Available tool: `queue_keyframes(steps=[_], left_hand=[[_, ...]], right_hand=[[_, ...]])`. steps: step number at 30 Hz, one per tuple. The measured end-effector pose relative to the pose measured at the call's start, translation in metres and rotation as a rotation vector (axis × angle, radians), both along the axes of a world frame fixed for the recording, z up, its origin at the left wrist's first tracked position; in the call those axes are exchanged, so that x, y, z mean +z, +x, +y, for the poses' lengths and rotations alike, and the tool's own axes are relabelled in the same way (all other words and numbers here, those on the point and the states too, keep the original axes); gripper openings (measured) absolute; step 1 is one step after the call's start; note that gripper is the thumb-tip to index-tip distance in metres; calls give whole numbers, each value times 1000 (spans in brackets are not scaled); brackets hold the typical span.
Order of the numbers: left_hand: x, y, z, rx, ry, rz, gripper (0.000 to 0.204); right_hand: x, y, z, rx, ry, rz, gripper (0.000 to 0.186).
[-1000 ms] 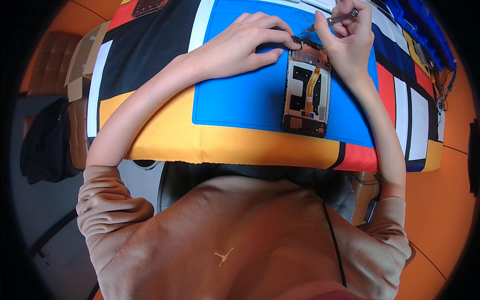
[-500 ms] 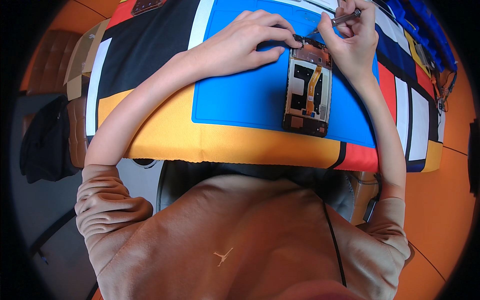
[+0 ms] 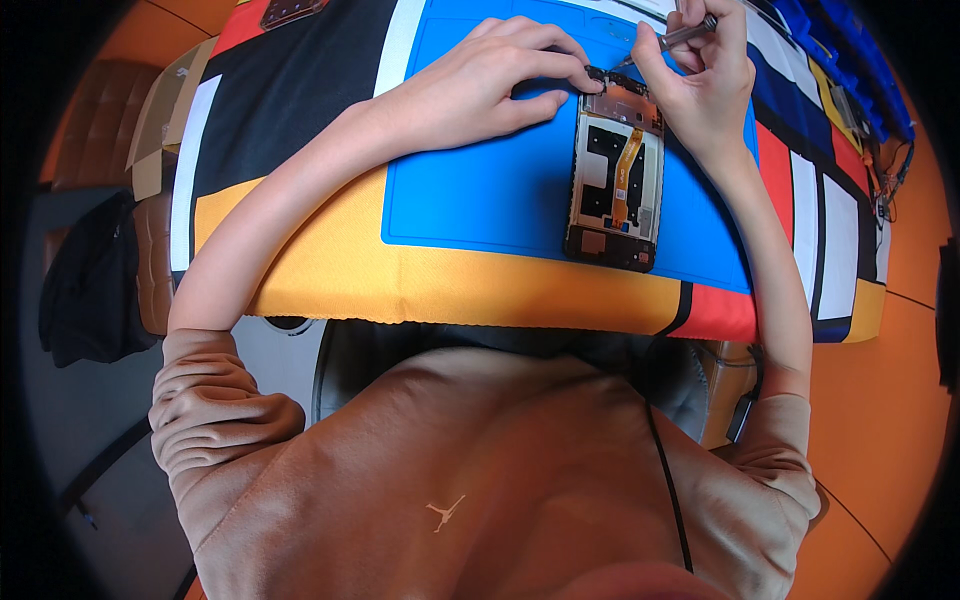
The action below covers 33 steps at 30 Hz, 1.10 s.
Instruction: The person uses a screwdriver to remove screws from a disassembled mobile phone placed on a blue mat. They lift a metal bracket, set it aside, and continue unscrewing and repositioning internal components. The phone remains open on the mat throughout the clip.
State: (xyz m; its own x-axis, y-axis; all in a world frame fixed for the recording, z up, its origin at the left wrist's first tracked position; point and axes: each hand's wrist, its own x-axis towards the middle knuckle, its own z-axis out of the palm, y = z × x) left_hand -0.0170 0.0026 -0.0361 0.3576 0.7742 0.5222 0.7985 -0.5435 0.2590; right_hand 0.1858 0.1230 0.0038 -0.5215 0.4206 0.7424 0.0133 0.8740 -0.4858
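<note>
Upper right of frame, your right hand (image 3: 705, 85) grips a screwdriver (image 3: 688, 34), tip near the top edge of the opened phone (image 3: 622, 170) on a blue mat (image 3: 480, 205); your left hand (image 3: 490, 85), loosely unclenched, fingers its upper-left corner.

Two hands (image 3: 500, 85) (image 3: 703, 88), one opened phone (image 3: 616, 180)

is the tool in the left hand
No, the right hand holds the tool, while the left hand rests at the upper end of the phone.
</note>
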Motion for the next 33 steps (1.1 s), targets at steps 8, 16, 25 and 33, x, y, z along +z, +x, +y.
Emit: queue_keyframes(steps=[8,16,25,33], left_hand=[[0,2,1,10,8,7,28],[30,0,-15,-73,-268,-93,30],[29,9,-17,-25,-215,-73,41],[35,9,-19,-15,-224,-60,41]], right_hand=[[18,5,6,22,239,-173,33],[29,-3,2,101,151,-207,28],[32,-2,4,115,109,-255,24],[26,-7,2,74,189,-142,26]])
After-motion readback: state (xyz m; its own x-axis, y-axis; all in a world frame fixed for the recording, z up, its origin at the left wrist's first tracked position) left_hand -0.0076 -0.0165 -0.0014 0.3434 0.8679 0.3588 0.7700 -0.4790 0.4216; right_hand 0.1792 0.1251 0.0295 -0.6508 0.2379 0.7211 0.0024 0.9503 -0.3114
